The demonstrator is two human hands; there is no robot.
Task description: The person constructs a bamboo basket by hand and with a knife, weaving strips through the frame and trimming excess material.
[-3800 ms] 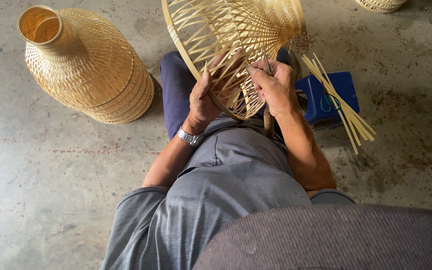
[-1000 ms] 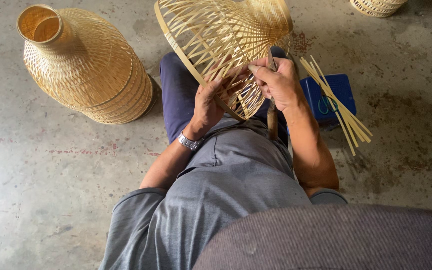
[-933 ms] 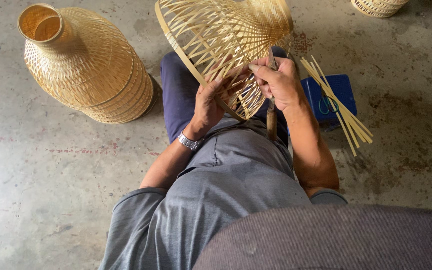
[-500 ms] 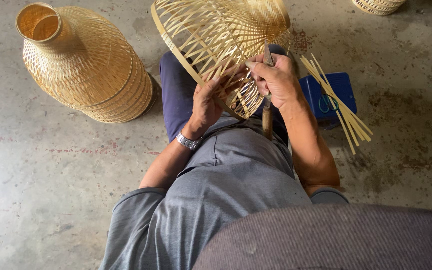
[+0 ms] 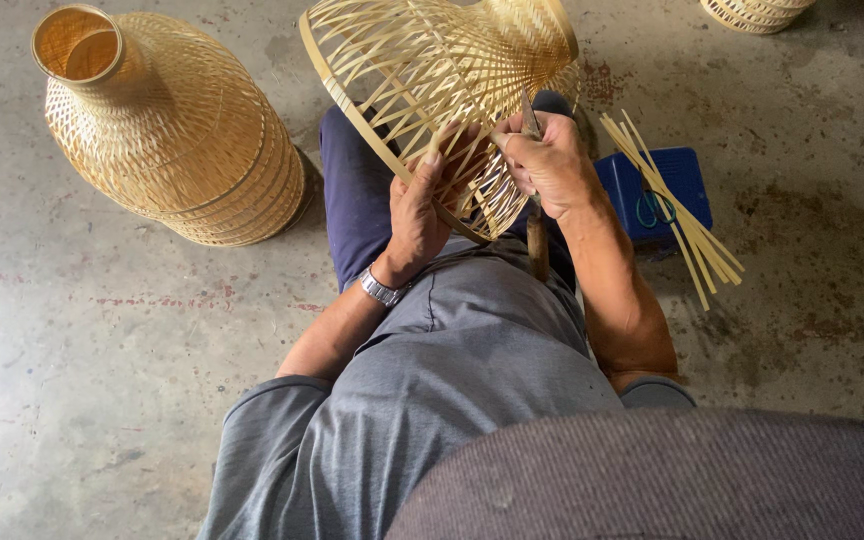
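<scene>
A half-woven bamboo basket frame [image 5: 432, 70] lies tilted across my lap, its open rim toward me. My left hand [image 5: 420, 205] grips the rim and the slats at the near edge. My right hand [image 5: 547, 160] is closed on a knife whose blade pokes up among the slats and whose wooden handle [image 5: 537, 245] hangs below the wrist. A metal watch [image 5: 380, 288] is on my left wrist.
A finished bottle-shaped bamboo basket [image 5: 167, 120] lies on its side on the concrete floor at the left. A small blue plastic stool [image 5: 657, 190] at the right carries a bundle of loose bamboo strips [image 5: 677, 215]. Another basket's edge [image 5: 752, 12] shows at the top right.
The basket frame has turned and shifted a little left in my lap. My hands have stayed at its near rim, the right one working the knife among the slats.
</scene>
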